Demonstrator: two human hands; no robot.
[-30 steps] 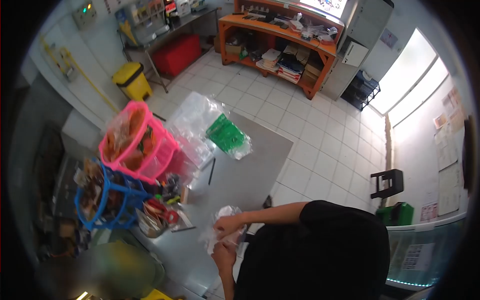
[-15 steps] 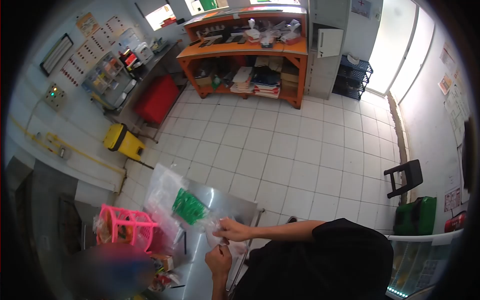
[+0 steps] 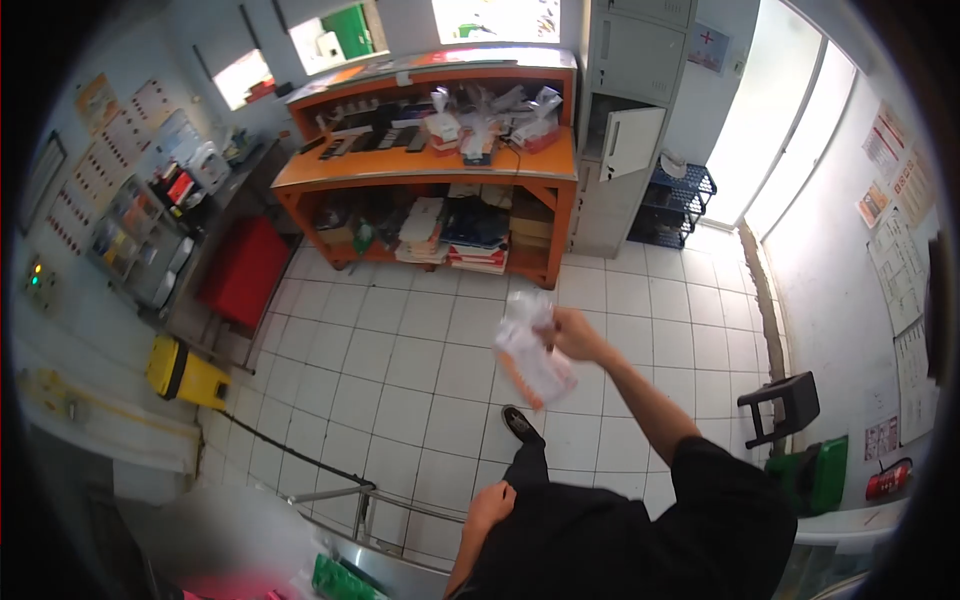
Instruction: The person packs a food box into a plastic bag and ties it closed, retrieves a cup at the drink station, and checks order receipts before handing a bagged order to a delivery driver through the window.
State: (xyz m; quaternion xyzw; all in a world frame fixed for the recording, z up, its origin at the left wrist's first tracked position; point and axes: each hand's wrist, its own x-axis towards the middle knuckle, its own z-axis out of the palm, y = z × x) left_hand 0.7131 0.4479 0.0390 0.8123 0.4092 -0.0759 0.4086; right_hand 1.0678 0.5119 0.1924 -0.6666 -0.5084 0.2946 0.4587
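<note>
Plainly, the right hand [image 3: 576, 335] grips a clear plastic bag [image 3: 538, 372] beyond the steel worktop [image 3: 405, 578]; whether the left hand [image 3: 490, 506] is clenched is unclear.

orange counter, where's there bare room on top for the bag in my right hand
For the bag, the orange counter has a bare strip at front left, between its front edge and the flat dark items. A smaller patch sits at the front-right corner. The bagged packages crowd most of the right half.
</note>
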